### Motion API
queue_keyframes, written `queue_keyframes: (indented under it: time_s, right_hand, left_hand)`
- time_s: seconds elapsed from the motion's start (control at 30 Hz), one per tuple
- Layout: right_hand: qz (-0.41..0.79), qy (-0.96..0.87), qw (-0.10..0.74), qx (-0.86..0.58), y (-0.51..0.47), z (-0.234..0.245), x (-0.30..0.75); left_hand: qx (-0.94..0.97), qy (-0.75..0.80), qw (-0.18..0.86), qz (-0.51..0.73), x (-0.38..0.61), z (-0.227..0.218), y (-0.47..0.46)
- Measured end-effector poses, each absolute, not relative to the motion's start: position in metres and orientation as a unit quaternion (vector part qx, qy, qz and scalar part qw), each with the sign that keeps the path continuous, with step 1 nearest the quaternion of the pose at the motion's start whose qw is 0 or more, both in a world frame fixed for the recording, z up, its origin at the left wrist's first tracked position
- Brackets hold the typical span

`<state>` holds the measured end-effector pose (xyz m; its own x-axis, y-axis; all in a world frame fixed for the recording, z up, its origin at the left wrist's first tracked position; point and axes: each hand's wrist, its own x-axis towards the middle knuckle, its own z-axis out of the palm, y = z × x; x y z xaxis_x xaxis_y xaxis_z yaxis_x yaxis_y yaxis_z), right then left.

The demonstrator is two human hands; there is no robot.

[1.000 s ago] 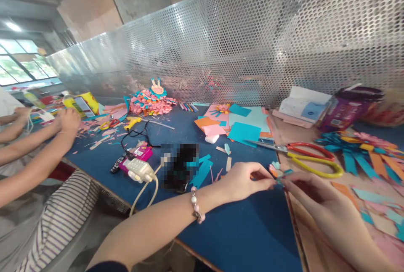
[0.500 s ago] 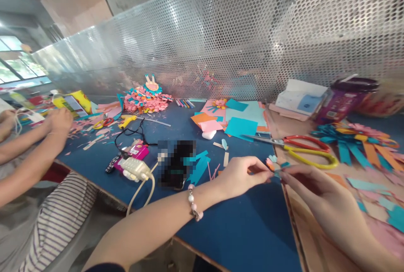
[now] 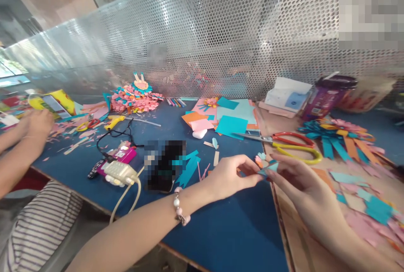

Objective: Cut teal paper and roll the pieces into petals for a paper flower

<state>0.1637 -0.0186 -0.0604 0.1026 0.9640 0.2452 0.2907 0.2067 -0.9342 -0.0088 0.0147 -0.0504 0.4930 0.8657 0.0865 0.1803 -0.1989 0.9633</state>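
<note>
My left hand (image 3: 232,175) and my right hand (image 3: 295,181) meet above the blue table (image 3: 233,230) near its front edge. Both pinch a small folded paper piece (image 3: 265,165) of teal and pink between thumb and fingertips. A beaded bracelet (image 3: 179,211) sits on my left wrist. Red and yellow scissors (image 3: 284,143) lie just behind my hands. Teal paper strips (image 3: 189,167) lie to the left of my left hand.
A perforated metal screen (image 3: 221,36) walls off the back. Coloured paper sheets (image 3: 227,118), a paper flower pile (image 3: 134,95), a glue gun (image 3: 115,121), a power adapter (image 3: 120,173) and a brown board (image 3: 315,221) with scraps lie around. Another person's hands (image 3: 34,125) work at far left.
The view has swung right, so everything sits further left in the picture. My hands stay together on the small paper piece, my right fingers now curled closer over it.
</note>
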Motion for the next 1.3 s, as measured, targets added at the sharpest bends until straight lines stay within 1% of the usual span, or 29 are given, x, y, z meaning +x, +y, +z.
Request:
queue_keyframes:
  time_s: [0.17, 0.37, 0.63, 0.8, 1.07, 1.3]
  right_hand:
    - [0.357, -0.575, 0.519, -0.523, -0.0211, -0.0585, 0.1615]
    - [0.364, -0.576, 0.53, -0.505, -0.0218, -0.0577, 0.1606]
    - [0.392, -0.558, 0.557, -0.474, -0.0208, -0.0594, 0.1612]
    - [0.392, -0.541, 0.567, -0.482, -0.0192, -0.0624, 0.1643]
    - [0.408, -0.535, 0.567, -0.474, -0.0208, -0.0605, 0.1626]
    - [0.445, -0.527, 0.552, -0.469, -0.0181, -0.0624, 0.1665]
  left_hand:
    - [0.708, 0.383, 0.494, 0.327, -0.0066, -0.0499, 0.0126]
    - [0.718, 0.388, 0.477, 0.325, -0.0064, -0.0462, 0.0139]
    - [0.713, 0.369, 0.494, 0.335, -0.0058, -0.0484, 0.0147]
    - [0.713, 0.373, 0.492, 0.333, -0.0042, -0.0506, 0.0157]
    - [0.71, 0.357, 0.5, 0.345, -0.0039, -0.0451, 0.0163]
    - [0.713, 0.372, 0.497, 0.326, -0.0071, -0.0408, 0.0158]
